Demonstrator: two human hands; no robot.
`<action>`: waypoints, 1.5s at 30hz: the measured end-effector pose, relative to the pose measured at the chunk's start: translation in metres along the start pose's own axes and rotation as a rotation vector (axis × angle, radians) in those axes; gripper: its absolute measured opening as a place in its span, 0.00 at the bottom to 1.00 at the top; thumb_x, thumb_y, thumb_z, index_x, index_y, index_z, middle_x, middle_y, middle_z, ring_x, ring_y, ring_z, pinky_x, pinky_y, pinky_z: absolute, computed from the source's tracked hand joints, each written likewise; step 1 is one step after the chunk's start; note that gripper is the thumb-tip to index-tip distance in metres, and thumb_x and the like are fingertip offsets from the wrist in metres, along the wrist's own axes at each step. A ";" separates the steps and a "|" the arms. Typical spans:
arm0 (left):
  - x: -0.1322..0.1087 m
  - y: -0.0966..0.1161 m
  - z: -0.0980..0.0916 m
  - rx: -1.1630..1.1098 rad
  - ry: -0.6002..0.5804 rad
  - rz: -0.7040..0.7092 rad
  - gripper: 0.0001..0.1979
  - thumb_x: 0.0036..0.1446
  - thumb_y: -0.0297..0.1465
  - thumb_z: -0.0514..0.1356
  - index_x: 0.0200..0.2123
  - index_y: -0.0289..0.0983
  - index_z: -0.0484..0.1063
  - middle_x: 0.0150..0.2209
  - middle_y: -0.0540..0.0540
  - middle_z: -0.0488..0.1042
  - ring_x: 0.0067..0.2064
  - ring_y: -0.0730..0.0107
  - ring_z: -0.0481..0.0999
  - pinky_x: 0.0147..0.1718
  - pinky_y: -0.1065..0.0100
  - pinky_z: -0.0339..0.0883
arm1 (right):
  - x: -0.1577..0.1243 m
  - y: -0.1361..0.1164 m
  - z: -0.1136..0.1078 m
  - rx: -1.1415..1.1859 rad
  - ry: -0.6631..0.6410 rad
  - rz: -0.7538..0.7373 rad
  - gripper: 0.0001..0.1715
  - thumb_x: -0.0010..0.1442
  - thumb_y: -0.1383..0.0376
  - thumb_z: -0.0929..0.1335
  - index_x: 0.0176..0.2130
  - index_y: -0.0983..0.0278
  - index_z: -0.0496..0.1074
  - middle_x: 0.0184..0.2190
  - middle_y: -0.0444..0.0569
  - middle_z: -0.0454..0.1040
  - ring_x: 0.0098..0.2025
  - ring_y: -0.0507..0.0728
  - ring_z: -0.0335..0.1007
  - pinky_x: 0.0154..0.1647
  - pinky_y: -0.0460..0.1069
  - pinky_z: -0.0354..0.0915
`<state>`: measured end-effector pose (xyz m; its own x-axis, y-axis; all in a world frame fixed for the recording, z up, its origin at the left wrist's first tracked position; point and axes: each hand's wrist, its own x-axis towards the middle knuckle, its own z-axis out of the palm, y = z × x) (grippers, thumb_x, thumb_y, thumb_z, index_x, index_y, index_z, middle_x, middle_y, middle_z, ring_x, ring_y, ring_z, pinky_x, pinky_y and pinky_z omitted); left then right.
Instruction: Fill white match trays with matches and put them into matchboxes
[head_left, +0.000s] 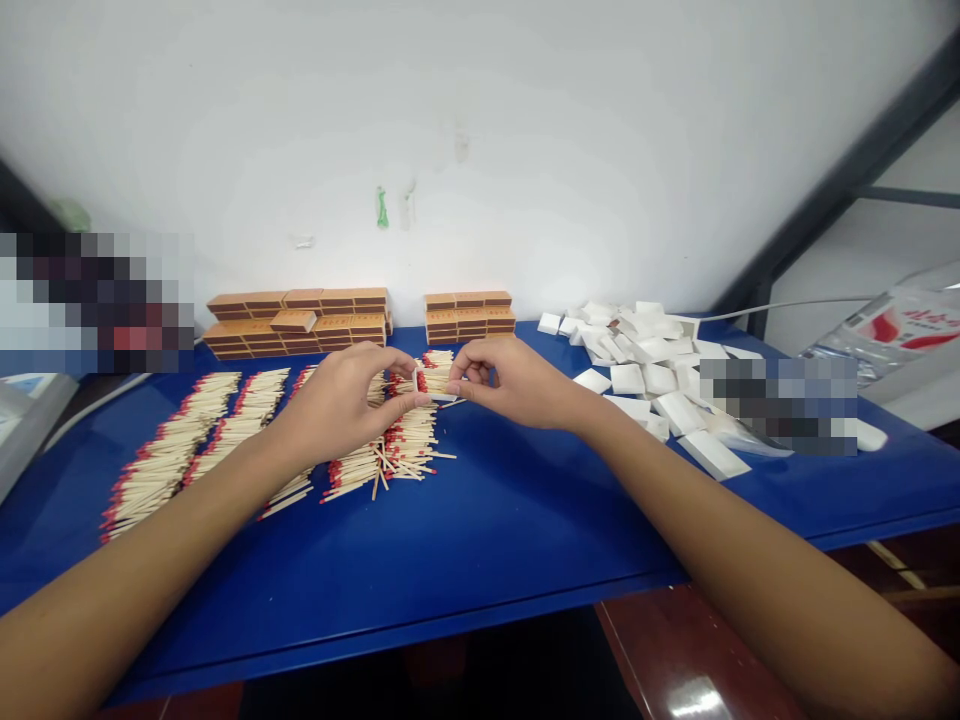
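Between my two hands is a small white matchbox tray (441, 397) with red-headed matches (421, 382) in it. My left hand (352, 395) is closed on the tray's left end, thumb at the front and fingers behind. At the right end, the bent fingers and thumb of my right hand (510, 382) pinch the tray; whether they also grip match ends is hard to tell. Just below and behind lie rows of loose matches (409, 440), partly hidden by my left hand and forearm. A few matches lie crosswise at the near end of the closest row.
Brown matchboxes stand in a larger stack (300, 325) and a smaller stack (470, 318) along the wall. White empty trays (660, 350) are heaped at the right on the blue table (480, 540). A clear plastic package (892, 325) is at the far right.
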<state>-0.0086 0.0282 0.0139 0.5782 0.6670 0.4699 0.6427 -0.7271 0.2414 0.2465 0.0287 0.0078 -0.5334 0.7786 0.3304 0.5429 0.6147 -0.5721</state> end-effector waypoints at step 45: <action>0.000 -0.010 -0.005 0.207 0.011 -0.029 0.18 0.67 0.47 0.59 0.46 0.39 0.76 0.47 0.38 0.80 0.51 0.49 0.78 0.53 0.52 0.69 | -0.002 0.027 -0.011 -0.301 -0.178 0.251 0.01 0.63 0.67 0.70 0.37 0.63 0.73 0.33 0.49 0.76 0.33 0.55 0.67 0.33 0.49 0.58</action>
<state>-0.0173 0.0344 0.0157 0.5534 0.6842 0.4750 0.7488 -0.6584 0.0760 0.2689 0.0451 0.0000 -0.4496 0.8913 0.0590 0.8214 0.4384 -0.3649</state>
